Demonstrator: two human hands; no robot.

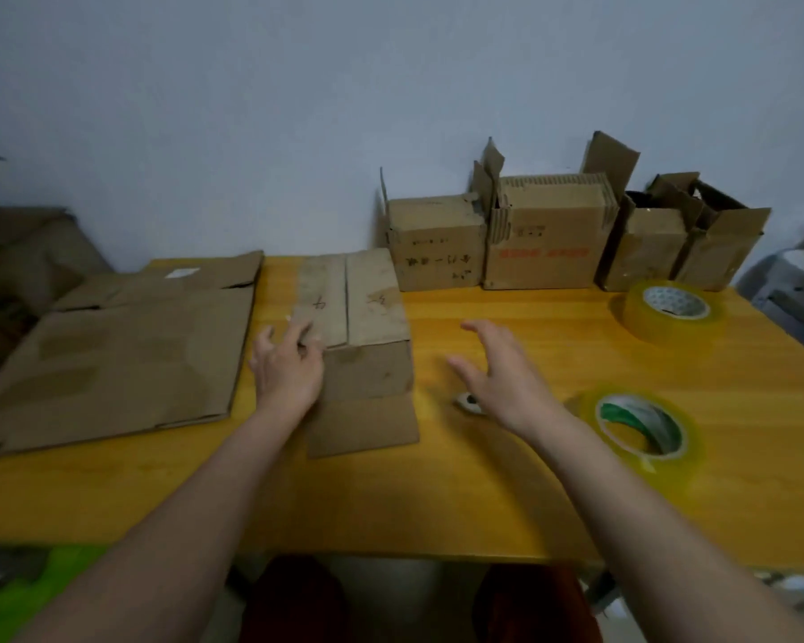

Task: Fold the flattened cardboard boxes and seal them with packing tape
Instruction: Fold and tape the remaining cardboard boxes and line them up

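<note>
A small cardboard box (367, 327) stands folded up in the middle of the orange table (483, 494), its top flaps closed and one flap lying flat toward me. My left hand (286, 368) touches the box's near left corner with relaxed fingers. My right hand (497, 368) hovers open above the table to the right of the box, holding nothing. Two rolls of clear packing tape lie on the right: one near (641, 433), one farther back (669, 313). Flattened cardboard boxes (112, 359) are stacked on the table's left part.
Three opened cardboard boxes (544, 239) stand in a row against the wall at the back right. A small dark-and-white object (467, 402) lies on the table under my right wrist. Brown cardboard is piled off the table's left side (15, 271).
</note>
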